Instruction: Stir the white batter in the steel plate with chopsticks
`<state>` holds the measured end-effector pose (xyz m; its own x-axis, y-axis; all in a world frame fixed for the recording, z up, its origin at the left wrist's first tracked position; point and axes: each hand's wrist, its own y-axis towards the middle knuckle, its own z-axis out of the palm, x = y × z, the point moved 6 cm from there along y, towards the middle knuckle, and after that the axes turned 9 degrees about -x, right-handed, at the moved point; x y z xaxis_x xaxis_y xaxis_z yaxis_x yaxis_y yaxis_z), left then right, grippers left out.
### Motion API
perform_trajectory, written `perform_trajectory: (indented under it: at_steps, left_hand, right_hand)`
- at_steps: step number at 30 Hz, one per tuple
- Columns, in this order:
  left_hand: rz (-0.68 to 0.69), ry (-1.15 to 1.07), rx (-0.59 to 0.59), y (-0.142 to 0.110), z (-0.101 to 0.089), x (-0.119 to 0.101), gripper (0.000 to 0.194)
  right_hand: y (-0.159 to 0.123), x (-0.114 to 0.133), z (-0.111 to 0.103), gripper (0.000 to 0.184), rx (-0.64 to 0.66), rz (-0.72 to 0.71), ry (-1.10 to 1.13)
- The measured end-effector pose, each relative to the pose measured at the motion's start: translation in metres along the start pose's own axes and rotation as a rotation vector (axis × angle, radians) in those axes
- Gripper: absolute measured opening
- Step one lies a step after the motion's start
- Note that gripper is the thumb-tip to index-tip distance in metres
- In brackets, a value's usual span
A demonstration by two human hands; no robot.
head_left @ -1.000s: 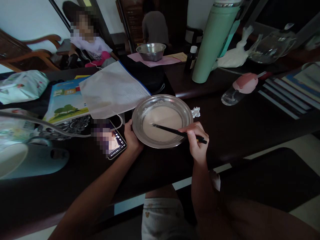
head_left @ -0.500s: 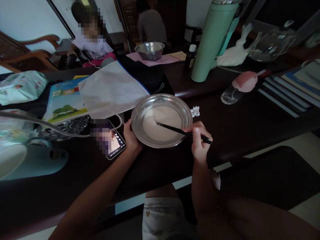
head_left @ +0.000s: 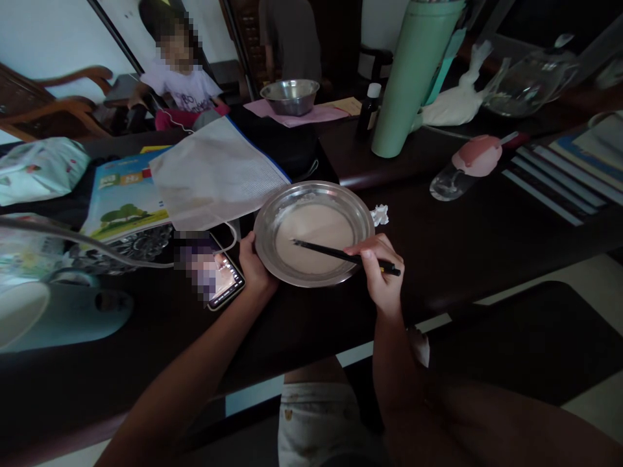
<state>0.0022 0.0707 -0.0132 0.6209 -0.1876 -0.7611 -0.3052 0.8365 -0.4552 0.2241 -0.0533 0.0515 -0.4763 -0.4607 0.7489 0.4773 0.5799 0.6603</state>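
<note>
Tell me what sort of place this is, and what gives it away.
Probably a home, perhaps a living room: a wooden armchair stands at the far left, and a glass teapot and green flask stand beyond the metal bowl.

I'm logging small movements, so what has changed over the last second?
The right hand swung the black chopsticks rightward in the pale mixture, then back left. The seated person leaned slightly rightward in the picture. Nothing was taken hold of or let go. The left hand stayed on the near bowl; the phone stayed put.
</note>
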Motion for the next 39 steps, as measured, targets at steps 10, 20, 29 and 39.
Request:
perform_trajectory:
  at_steps: [10, 20, 29, 39]
  left_hand:
    - [-0.005, 0.011, -0.015, -0.001, 0.0003, -0.0006, 0.021]
    - [-0.004, -0.005, 0.006, 0.0004, 0.0, -0.0003, 0.021]
    - [-0.004, -0.022, -0.015, 0.0002, -0.0004, 0.0001, 0.02]
    - [-0.005, 0.02, 0.01, 0.0052, -0.0036, 0.0031, 0.023]
  right_hand:
    - [-0.001, -0.0004, -0.0014, 0.035, -0.012, 0.014, 0.042]
    - [0.0, -0.0011, -0.0013, 0.035, -0.009, 0.013, 0.014]
    - [-0.0014, -0.0039, -0.002, 0.042, -0.02, 0.053, -0.012]
    - [-0.0007, -0.002, -0.0024, 0.038, -0.031, 0.041, 0.026]
